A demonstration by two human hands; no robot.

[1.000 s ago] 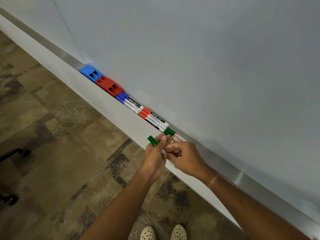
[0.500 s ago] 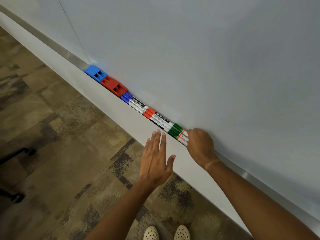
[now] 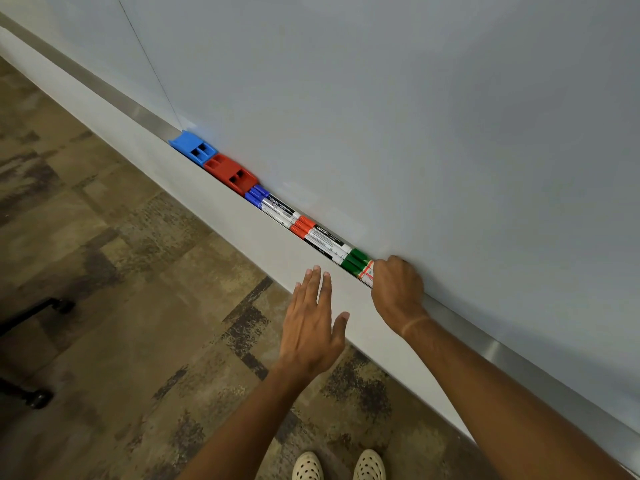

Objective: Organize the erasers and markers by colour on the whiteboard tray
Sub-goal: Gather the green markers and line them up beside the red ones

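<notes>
The left hand (image 3: pixel 313 327) hovers with fingers spread flat, holding nothing; a second ago it shared a green marker with the right. The right hand (image 3: pixel 398 289) now rests over the green markers (image 3: pixel 355 263) in the whiteboard tray (image 3: pixel 460 322), its fingers hidden, so whether it grips them I cannot tell. Beyond lie the red markers (image 3: pixel 311 230), the blue markers (image 3: pixel 268 201), the red eraser (image 3: pixel 230 173) and the blue eraser (image 3: pixel 192 147). With the greens seated, the sorting looks nearly complete.
</notes>
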